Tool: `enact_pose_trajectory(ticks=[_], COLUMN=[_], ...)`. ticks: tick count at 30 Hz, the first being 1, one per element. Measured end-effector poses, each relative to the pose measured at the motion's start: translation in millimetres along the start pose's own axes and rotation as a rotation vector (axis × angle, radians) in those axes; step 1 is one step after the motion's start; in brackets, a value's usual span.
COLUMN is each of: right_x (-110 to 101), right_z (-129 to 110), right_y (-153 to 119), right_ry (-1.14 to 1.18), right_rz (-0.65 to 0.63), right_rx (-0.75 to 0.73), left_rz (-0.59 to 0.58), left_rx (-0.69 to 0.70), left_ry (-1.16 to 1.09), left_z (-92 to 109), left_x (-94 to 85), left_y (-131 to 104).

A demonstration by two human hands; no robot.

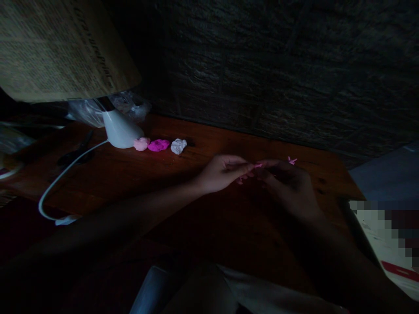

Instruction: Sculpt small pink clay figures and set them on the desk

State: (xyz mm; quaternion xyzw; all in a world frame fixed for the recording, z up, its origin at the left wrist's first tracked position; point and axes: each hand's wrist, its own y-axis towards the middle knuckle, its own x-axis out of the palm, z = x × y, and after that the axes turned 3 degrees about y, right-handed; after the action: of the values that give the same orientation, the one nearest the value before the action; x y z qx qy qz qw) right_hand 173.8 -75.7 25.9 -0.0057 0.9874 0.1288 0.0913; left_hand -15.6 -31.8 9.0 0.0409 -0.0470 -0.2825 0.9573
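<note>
My left hand (222,173) and my right hand (291,185) meet over the wooden table, fingertips pinched together. Between them is a small piece of pink modelling clay (258,165), gripped from both sides. A further bit of pink shows below the left fingertips, too dim to make out. Just beyond my right hand lies a small spiky pink clay shape (292,161). To the left, a light pink clay lump (142,144), a magenta clay lump (159,145) and a white clay lump (178,146) sit in a row.
A lamp with a white base (119,128) and a printed shade (65,48) stands at the left, its white cable (49,187) looping forward. Dark scissors (77,152) lie beside it. Crumpled clear plastic (131,104) is behind the base. A dark brick-patterned wall (262,65) closes the back.
</note>
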Motion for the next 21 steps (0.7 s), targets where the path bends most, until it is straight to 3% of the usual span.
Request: enact_pose_trajectory(ticks=[17,21], right_x=[0.5,1.9], right_z=[1.0,-2.6], right_y=[-0.5,0.9], right_ry=[0.052,0.021], right_rz=[-0.002,0.028], right_rx=[-0.009,0.016], left_rz=[-0.074,-0.015], left_rx=[0.015,0.031], left_ry=[-0.009,-0.017], left_z=[-0.3,-0.7], left_x=[-1.8,0.0], left_y=[0.1,-0.1])
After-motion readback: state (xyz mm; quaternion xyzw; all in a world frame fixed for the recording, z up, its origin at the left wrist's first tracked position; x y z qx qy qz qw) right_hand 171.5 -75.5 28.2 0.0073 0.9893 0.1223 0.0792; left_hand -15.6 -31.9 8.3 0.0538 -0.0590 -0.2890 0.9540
